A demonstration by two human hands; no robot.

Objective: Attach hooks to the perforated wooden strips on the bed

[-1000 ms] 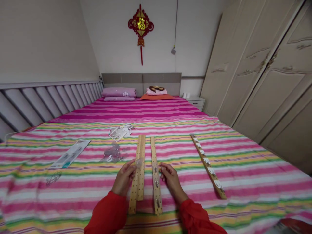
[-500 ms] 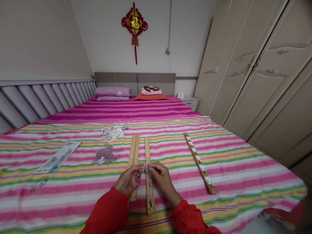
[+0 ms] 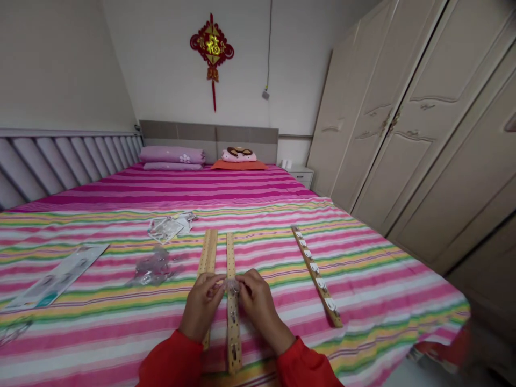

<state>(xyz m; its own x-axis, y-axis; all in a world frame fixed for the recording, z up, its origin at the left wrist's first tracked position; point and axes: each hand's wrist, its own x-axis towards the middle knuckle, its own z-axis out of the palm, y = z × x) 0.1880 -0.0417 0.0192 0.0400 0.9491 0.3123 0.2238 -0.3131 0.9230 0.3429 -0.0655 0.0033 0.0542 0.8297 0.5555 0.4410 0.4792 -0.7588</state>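
My left hand point(image 3: 202, 305) and my right hand point(image 3: 258, 306) meet over a narrow wooden strip point(image 3: 230, 252) with rows of small holes. Between their fingertips, both pinch a small clear plastic bag point(image 3: 231, 285). A shiny curved piece shows at the bag, too small to name. Nearer to me on the same strip sit small metal pieces point(image 3: 233, 317). Just left lie more holed wooden strips point(image 3: 208, 250), side by side and partly hidden by my left hand. To the right, another wooden strip point(image 3: 300, 244) carries a row of white tags point(image 3: 314, 267) with metal bits.
Crumpled clear plastic bags point(image 3: 155, 267) lie on the striped bed cover point(image 3: 278, 328) at left. Behind them is a pile of cards and packaging point(image 3: 171, 227). A long flat package point(image 3: 60, 277) and thin metal rings point(image 3: 14, 329) lie farther left. Wardrobes point(image 3: 403, 134) line the right side.
My left hand has come in to the plastic bag, its fingers now pinching it opposite my right hand. The bag looks more spread out between them. The whole view has turned slightly right.
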